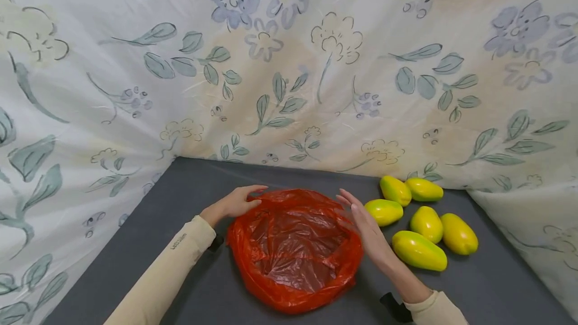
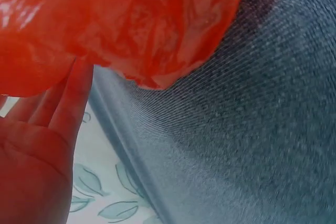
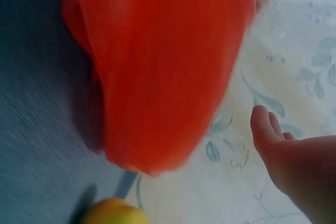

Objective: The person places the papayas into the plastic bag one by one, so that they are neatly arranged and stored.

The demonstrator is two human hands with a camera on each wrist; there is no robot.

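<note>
A red plastic bag (image 1: 295, 245) sits on the dark grey table with its mouth spread wide and facing up, its rim bunched all round. My left hand (image 1: 237, 202) is at the bag's back left rim. In the left wrist view the fingers (image 2: 65, 98) of that hand lie fairly straight against the outside of the red plastic. On the other side, my right hand (image 1: 368, 229) is held just right of the rim, fingers extended and holding nothing. The right wrist view shows a gap between this hand (image 3: 286, 156) and the bag (image 3: 163, 72).
Several yellow-green mangoes (image 1: 420, 251) lie in a loose group right of the bag, close beyond my right hand. Flowered white cloth (image 1: 289, 89) hangs behind the table (image 1: 198, 174) and along both sides.
</note>
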